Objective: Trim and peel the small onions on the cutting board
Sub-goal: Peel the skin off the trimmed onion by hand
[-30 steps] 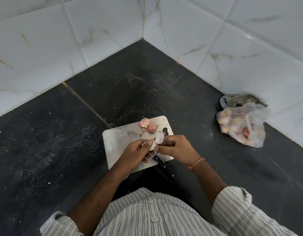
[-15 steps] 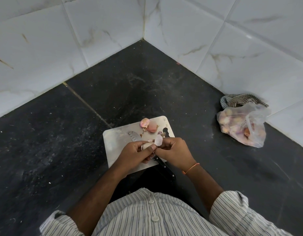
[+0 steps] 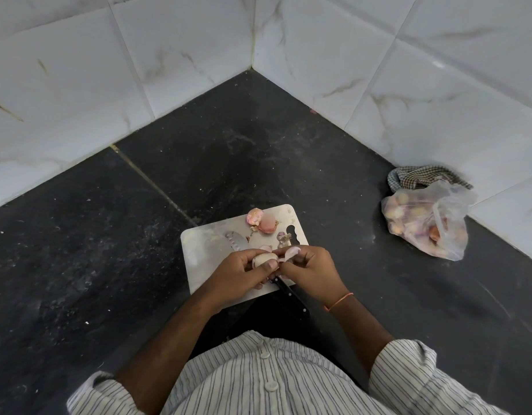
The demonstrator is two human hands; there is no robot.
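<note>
Pale and almost bare of skin, one small onion (image 3: 263,259) sits in the curled fingers of the left hand (image 3: 240,272), held just above the near half of the light rectangular cutting board (image 3: 205,250). The right hand (image 3: 311,269) pinches a pink flap of onion skin (image 3: 290,253) that curls up from the onion's right end, thumb and forefinger closed on it.

Two more pieces lie at the board's far edge, touching each other: a pinkish papery onion husk (image 3: 254,216) and, just right of it, a round peeled pink onion (image 3: 267,225). Nearer the hands lie a few small scraps of skin and trimmed ends (image 3: 282,236), beside the board's dark handle slot (image 3: 292,233).

One knife lies across the board under the hands; its scalloped grey blade (image 3: 236,239) shows to the left of the left hand, and its black riveted handle (image 3: 290,296) juts off the board's near edge toward the person's striped shirt (image 3: 267,375).

On the black stone floor (image 3: 94,235), well apart to the right, a clear plastic bag (image 3: 428,226) holds many small pink and yellowish onions, too bunched to count. A checked cloth (image 3: 420,176) lies behind the bag, against the white marbled wall tiles (image 3: 438,115). A thin orange band (image 3: 339,301) circles the right wrist.
</note>
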